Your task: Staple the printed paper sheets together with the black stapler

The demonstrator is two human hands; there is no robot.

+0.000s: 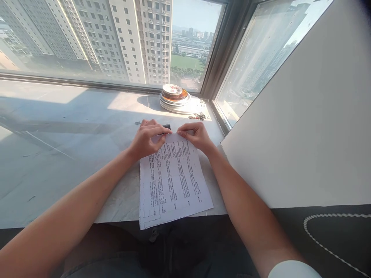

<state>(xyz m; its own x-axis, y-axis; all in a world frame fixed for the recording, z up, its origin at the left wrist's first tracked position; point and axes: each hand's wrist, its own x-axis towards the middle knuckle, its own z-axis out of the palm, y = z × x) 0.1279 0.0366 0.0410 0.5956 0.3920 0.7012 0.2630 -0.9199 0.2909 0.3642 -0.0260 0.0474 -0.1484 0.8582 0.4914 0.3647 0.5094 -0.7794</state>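
Note:
A sheet of printed paper (pixel 174 181), possibly more than one, lies on the marble sill with its near edge hanging past the front. At its far edge my left hand (pixel 149 138) is closed around a small black object that looks like a stapler (pixel 167 126); the fingers hide most of it. My right hand (pixel 195 135) pinches the far edge of the paper between thumb and fingers, just right of the black object.
Behind my hands stands a stack of round plates or lids (pixel 174 101) near the window corner. Beside it lies a small dark tangled item (pixel 199 116). A white wall panel (pixel 304 123) rises on the right; a braided white cord (pixel 319 235) hangs below it.

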